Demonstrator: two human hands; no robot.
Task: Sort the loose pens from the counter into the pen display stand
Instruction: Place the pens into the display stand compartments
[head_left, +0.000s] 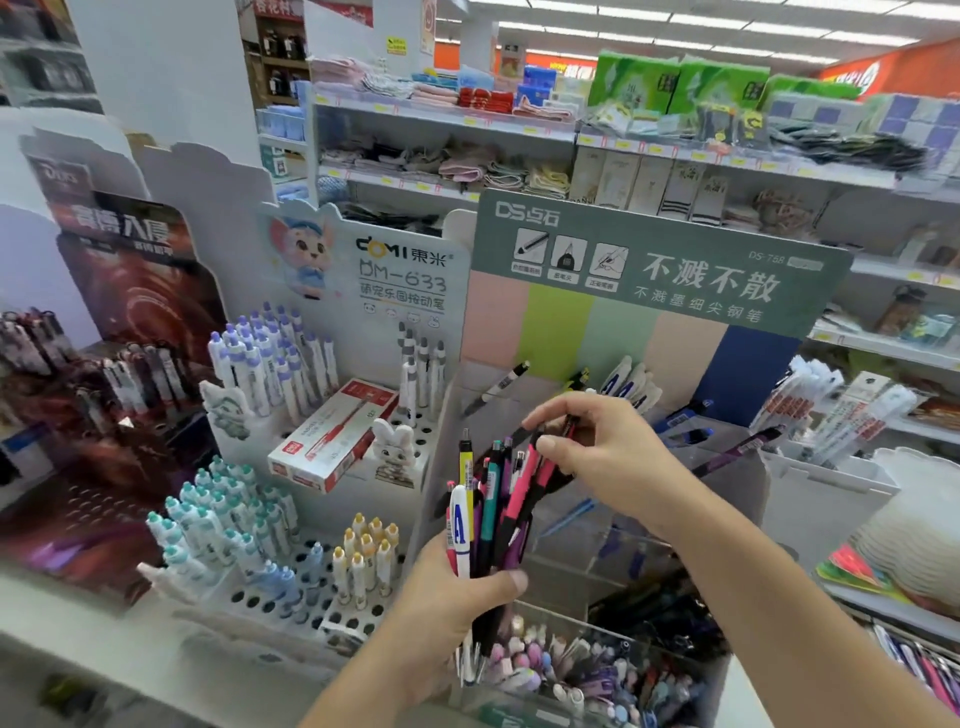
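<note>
While a dark pen display (130, 332) fills the left edge of the worktop (62, 613), a white stand (332, 519) with a holed face beside it carries purple-capped pens (270, 358) at the top, teal-capped pens (218, 514) lower down, yellow-capped pens (369, 556) at its right and a red-and-white box (332, 441) lying across the holes. Just right of that stand, the left hand (457, 597) has its fingers clenched round a bundle of pens (493, 499) held upright. Above it, the right hand (597, 447) pinches the top of a pink pen (530, 478) in the bundle. Behind both hands stands the green-headed pen display stand (660, 270), with a few pens (631, 384) in its compartments. Below the hands, a clear bin (582, 670) holds mixed pens.
</note>
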